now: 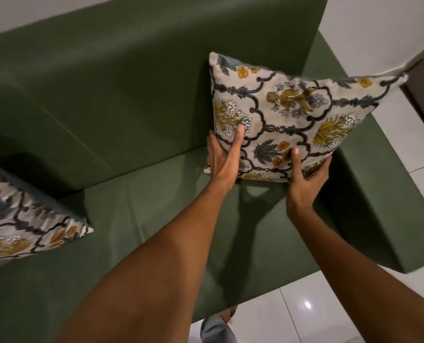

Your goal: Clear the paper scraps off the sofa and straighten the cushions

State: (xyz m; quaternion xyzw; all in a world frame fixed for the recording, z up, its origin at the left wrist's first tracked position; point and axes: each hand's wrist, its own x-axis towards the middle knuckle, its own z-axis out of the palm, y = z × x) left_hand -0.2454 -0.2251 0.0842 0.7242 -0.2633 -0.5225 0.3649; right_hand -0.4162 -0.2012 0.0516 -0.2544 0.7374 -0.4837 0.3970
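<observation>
A floral cushion in cream, yellow and dark blue stands tilted at the right end of the green sofa, leaning toward the backrest and the right armrest. My left hand grips its lower left edge, thumb on the front face. My right hand holds its bottom edge from below, thumb also on the front. A second cushion of the same pattern lies on the seat at the far left, partly cut off by the frame. No paper scraps show on the seat.
The sofa's right armrest stands just right of the held cushion. White floor tiles lie in front of and to the right of the sofa. A grey slipper or foot shows at the bottom. A pale wall rises behind the backrest.
</observation>
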